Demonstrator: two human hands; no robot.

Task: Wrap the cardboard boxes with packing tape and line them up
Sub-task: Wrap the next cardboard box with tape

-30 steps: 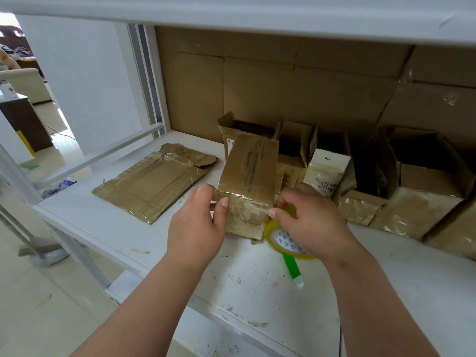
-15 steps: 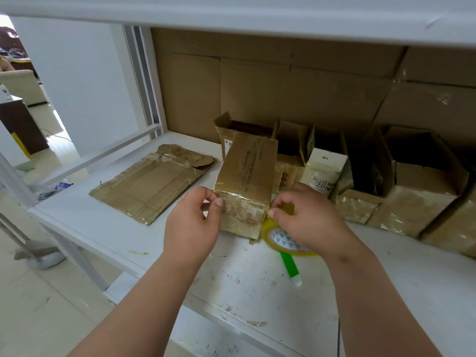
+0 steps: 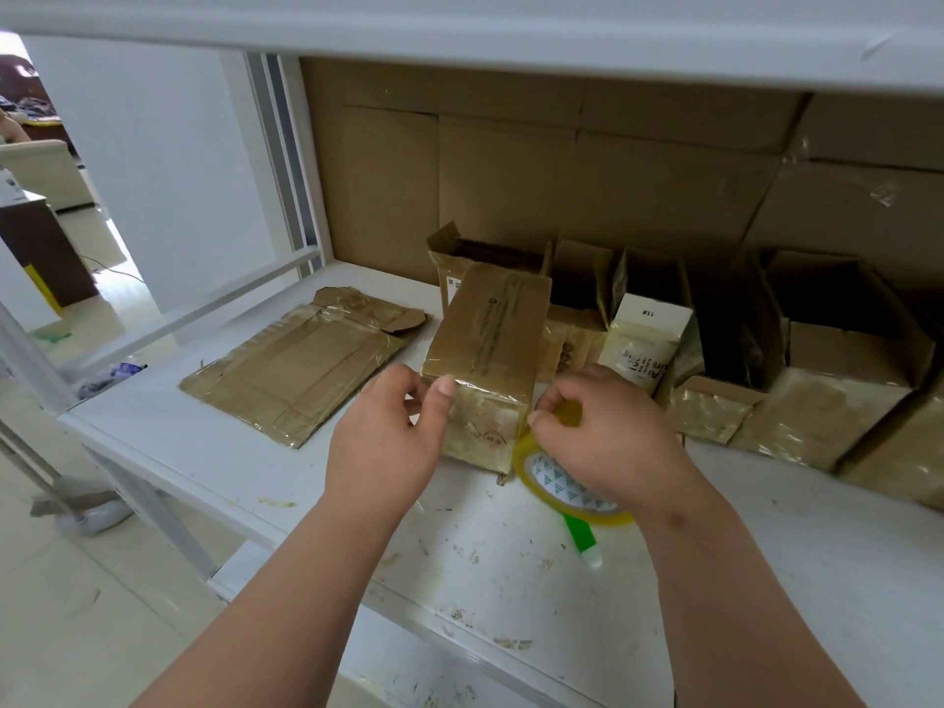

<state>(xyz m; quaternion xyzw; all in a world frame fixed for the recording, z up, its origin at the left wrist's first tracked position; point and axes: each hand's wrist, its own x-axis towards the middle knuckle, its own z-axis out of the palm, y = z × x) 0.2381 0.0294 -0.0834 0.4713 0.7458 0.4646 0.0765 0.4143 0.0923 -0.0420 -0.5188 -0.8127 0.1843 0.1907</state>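
Note:
A brown cardboard box point(image 3: 488, 344), glossy with tape on its near end, lies on the white shelf point(image 3: 204, 452) in front of me. My left hand point(image 3: 393, 436) pinches the box's near left edge between thumb and fingers. My right hand point(image 3: 608, 431) holds a yellowish roll of packing tape point(image 3: 557, 485) against the box's near right corner, with thumb and forefinger pinched at the tape's end. A green and white stick point(image 3: 582, 539) lies on the shelf under the roll.
A flattened taped cardboard sheet point(image 3: 301, 365) lies to the left. Several taped and open boxes point(image 3: 817, 396) stand in a row at the back right, among them a white carton point(image 3: 646, 339). Cardboard lines the back wall. An upper shelf point(image 3: 511, 28) hangs overhead.
Both hands stay at the box's near end. My left thumb has shifted a little along the left edge. The camera view has drifted slightly.

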